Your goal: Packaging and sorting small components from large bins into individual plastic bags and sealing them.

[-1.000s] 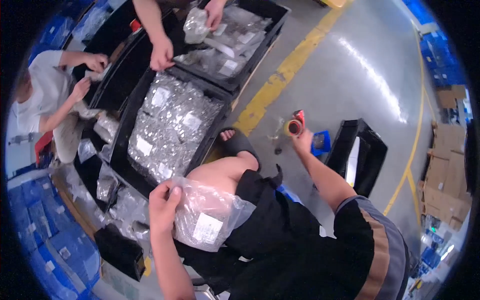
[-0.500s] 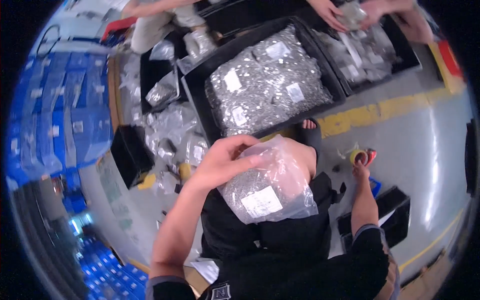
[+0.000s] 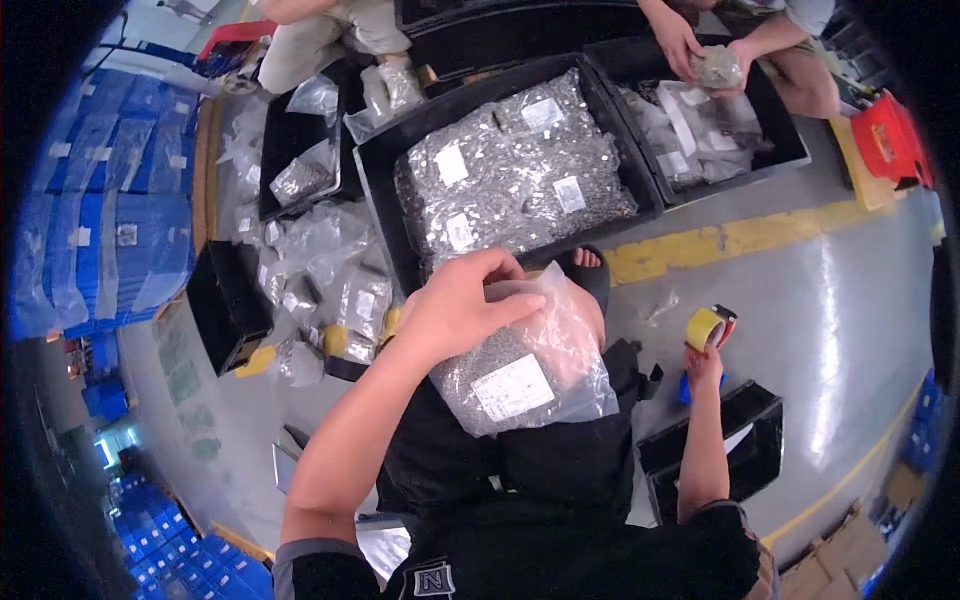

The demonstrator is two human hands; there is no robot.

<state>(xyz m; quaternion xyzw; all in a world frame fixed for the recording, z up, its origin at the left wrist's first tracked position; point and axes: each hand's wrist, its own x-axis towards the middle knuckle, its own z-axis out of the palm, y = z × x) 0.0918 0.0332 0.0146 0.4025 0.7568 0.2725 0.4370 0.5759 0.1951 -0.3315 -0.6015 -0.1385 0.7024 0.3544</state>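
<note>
A clear plastic bag (image 3: 520, 345) of small grey metal-looking pieces, with a white label on its front, rests on my lap. My left hand (image 3: 470, 305) grips the bag's upper edge, thumb in front and fingers partly hidden behind the plastic. Out to the right, away from the bag, my right hand (image 3: 703, 364) is closed on a tape dispenser (image 3: 706, 328) with a yellow roll and a red part. Just ahead of my knees stands a big black crate (image 3: 376, 205) packed with similar labelled bags (image 3: 520, 150).
Left of the crate lie loose bags (image 3: 330, 240) and a tipped black bin (image 3: 222, 310). At back right, a co-worker's hands (image 3: 715, 65) hold a small bag over another black crate (image 3: 735, 185). An open black bin (image 3: 760, 395) sits near my right forearm. Wrapped blue boxes (image 3: 130, 200) are stacked left.
The view has shifted slightly. My right hand has turned the tape dispenser, so its yellow roll shows more. My left hand still holds the bag on my lap.
</note>
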